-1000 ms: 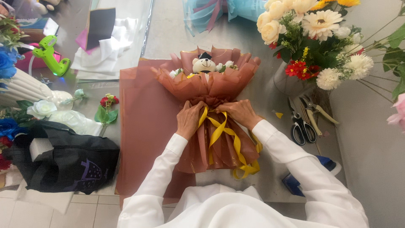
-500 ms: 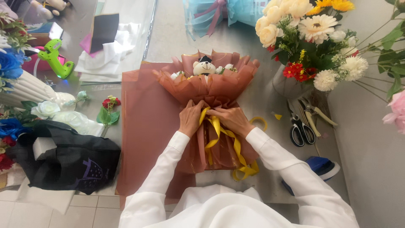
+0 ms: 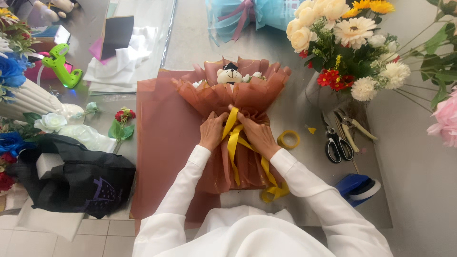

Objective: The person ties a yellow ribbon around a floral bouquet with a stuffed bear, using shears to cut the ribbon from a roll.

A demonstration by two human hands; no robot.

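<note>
A bouquet (image 3: 233, 95) wrapped in brown paper lies on the table, with a small teddy bear (image 3: 230, 75) and white flowers at its top. A yellow ribbon (image 3: 232, 143) is tied around its neck and trails down over the wrap. My left hand (image 3: 212, 131) grips the bouquet's neck and the ribbon from the left. From the right, my right hand (image 3: 257, 133) pinches the ribbon at the knot. Both wrists are in white sleeves.
Brown wrapping sheets (image 3: 162, 143) lie under the bouquet. A yellow ribbon roll (image 3: 288, 140), scissors (image 3: 337, 145), a blue tape dispenser (image 3: 359, 188) and a vase of flowers (image 3: 352, 43) are to the right. At left are a black bag (image 3: 81, 176), a green glue gun (image 3: 61, 66) and a white vase (image 3: 28, 100).
Both hands have moved closer together at the ribbon knot on the bouquet's neck. The view has shifted slightly.
</note>
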